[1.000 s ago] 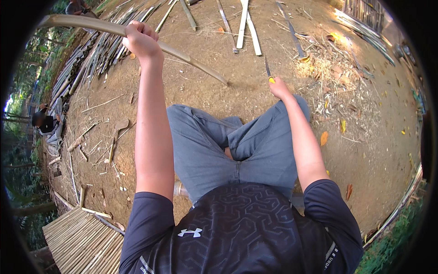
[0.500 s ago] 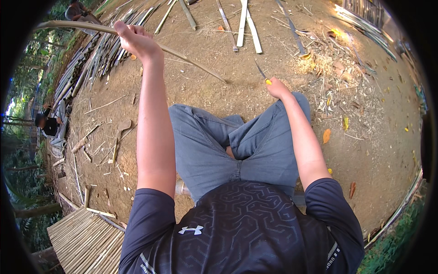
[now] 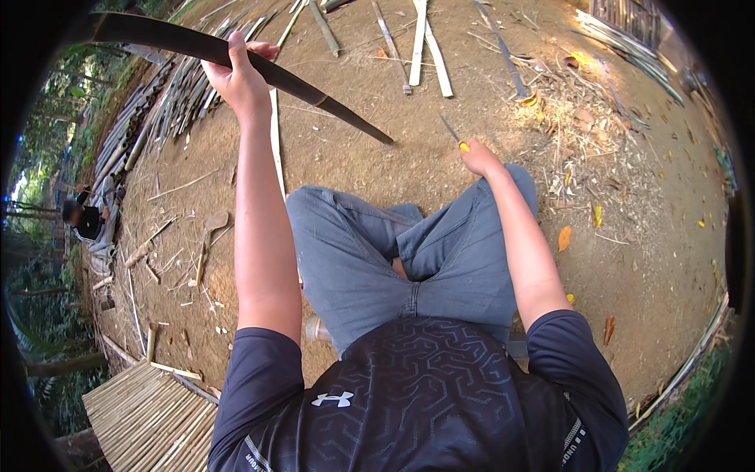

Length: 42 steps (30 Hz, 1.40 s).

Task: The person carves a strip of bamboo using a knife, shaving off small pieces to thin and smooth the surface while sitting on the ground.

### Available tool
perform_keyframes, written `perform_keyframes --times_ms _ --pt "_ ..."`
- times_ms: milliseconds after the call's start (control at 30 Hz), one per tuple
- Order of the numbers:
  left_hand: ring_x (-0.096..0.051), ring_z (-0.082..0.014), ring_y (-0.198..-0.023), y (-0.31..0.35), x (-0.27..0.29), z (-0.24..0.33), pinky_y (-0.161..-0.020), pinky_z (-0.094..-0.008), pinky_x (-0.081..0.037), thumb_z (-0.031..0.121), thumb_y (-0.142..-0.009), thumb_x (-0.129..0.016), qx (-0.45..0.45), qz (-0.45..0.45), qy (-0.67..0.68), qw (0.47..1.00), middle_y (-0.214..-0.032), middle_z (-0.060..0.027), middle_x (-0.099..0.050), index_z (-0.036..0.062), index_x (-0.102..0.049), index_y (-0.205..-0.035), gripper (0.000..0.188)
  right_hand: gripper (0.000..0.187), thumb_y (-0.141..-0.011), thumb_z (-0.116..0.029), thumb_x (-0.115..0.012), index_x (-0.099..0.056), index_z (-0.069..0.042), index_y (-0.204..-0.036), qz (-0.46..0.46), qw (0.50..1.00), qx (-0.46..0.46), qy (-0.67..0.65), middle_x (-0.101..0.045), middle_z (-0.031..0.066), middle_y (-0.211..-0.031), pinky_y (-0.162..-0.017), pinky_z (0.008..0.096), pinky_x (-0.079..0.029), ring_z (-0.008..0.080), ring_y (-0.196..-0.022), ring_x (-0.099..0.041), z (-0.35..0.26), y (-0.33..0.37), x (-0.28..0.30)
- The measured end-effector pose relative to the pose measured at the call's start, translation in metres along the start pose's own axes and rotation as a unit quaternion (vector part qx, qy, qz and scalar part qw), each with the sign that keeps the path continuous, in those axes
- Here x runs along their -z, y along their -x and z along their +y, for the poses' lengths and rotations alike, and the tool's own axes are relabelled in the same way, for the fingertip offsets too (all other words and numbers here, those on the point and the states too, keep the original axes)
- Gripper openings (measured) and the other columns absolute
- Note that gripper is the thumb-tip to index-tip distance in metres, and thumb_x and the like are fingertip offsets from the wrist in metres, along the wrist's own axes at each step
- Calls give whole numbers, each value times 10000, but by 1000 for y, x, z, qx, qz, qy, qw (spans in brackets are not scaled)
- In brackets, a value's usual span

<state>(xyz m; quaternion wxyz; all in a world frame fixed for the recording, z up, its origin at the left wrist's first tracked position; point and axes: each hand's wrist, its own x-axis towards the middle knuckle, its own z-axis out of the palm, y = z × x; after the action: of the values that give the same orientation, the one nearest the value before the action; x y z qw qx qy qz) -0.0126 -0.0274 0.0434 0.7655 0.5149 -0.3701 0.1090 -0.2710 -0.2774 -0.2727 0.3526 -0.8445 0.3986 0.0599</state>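
My left hand is raised at the far left, thumb and fingers around a long bamboo strip. The strip's dark, broad face shows. It slants from the upper left down to the right, its narrow tip near the ground in front of my knees; its far-left end runs into the dark rim. Beyond my right knee, my right hand is closed on a knife with a thin dark blade and yellow on its handle. The blade points away to the upper left, apart from the strip. Most of the handle is hidden in my fist.
Pale bamboo strips lie ahead on the bare soil, with dark ones beside them. A hatchet-like tool is at the left. A slatted bamboo panel lies lower left. Another person sits at the far left near piled bamboo.
The bamboo strip has turned from its thin pale edge to its dark broad face. My left hand has turned with it, and my left forearm has shifted slightly left, with a pale strip now showing beside it.
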Motion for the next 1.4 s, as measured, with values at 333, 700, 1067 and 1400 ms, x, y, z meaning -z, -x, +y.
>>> perform_keyframes --times_ms 333,700,1067,1400 --pt "-639 -231 -543 16 -33 12 -518 -323 -514 375 -957 -582 -27 -13 10 999 -642 -101 -605 62 -388 -942 368 377 -881 -256 -535 -459 -55 -1191 79 972 57 -213 -632 148 -923 -711 392 -505 258 -800 -632 -5 2 -4" --pt "-408 -106 -410 26 -8 13 -381 -268 -374 280 -934 -613 14 122 73 990 -512 0 -398 80 -434 -710 349 354 -997 -358 -424 -581 -40 -993 -123 920 102 -358 -583 66 -722 -442 328 -408 145 -516 -519 -166 88 -16" --pt "-389 -105 -398 22 27 10 -374 -282 -362 198 -904 -594 25 151 50 987 -497 -7 -385 85 -400 -687 312 396 -984 -322 -451 -595 13 -829 40 946 215 -238 -598 170 -659 -628 421 -446 311 -627 -597 -244 109 -33" --pt "-370 -91 -419 25 25 16 -385 -268 -330 210 -906 -616 46 198 45 978 -525 8 -369 99 -376 -707 331 392 -961 -299 -455 -627 44 -881 19 960 157 -232 -638 306 -847 -754 509 -478 463 -851 -629 -227 85 -59"
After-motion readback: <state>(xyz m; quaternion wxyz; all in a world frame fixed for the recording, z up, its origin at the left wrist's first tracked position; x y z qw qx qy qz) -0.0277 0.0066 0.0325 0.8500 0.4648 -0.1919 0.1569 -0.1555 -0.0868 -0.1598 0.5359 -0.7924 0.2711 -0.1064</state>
